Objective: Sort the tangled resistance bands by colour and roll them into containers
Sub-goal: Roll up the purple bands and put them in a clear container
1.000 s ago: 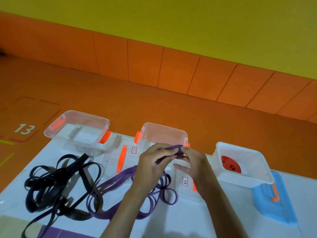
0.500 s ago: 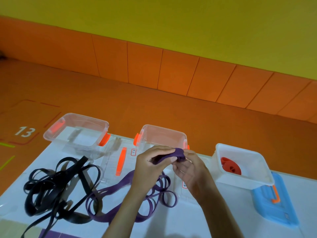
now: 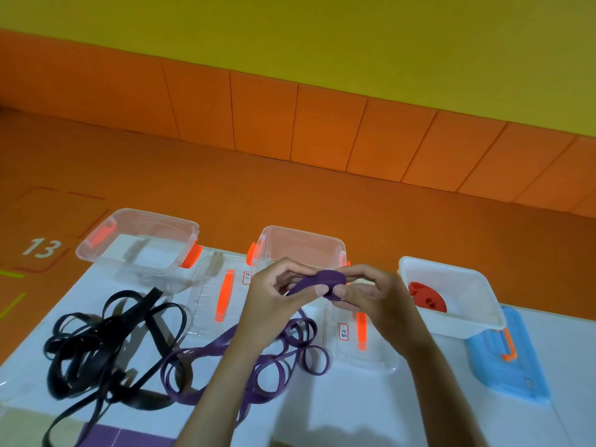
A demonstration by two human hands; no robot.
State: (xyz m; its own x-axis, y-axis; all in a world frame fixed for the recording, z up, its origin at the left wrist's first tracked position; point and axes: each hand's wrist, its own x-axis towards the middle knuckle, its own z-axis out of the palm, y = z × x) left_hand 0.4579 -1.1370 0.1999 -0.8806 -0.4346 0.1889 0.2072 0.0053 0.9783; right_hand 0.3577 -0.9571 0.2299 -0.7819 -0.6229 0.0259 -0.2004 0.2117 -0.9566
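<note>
A purple resistance band (image 3: pixel 222 346) lies in loose loops on the white table (image 3: pixel 354 411), with one end lifted and partly rolled between my hands. My left hand (image 3: pixel 277 304) and my right hand (image 3: pixel 371 298) both pinch the small purple roll just in front of the middle clear container (image 3: pixel 303 243). To the left, a black band (image 3: pixel 106 343) lies in a tangled heap. The left clear container (image 3: pixel 138 240) holds nothing. The white container (image 3: pixel 451 291) on the right holds a rolled red band (image 3: pixel 427 296).
Two clear lids with orange handles lie flat, one lid (image 3: pixel 219 298) between the clear containers and another lid (image 3: pixel 354 343) under my right wrist. A blue lid (image 3: pixel 506 359) rests under the white container at the right. Orange floor lies beyond the table's far edge.
The purple roll between my fingers has grown a little thicker as both hands turn it. The loose purple loops on the table have shifted slightly.
</note>
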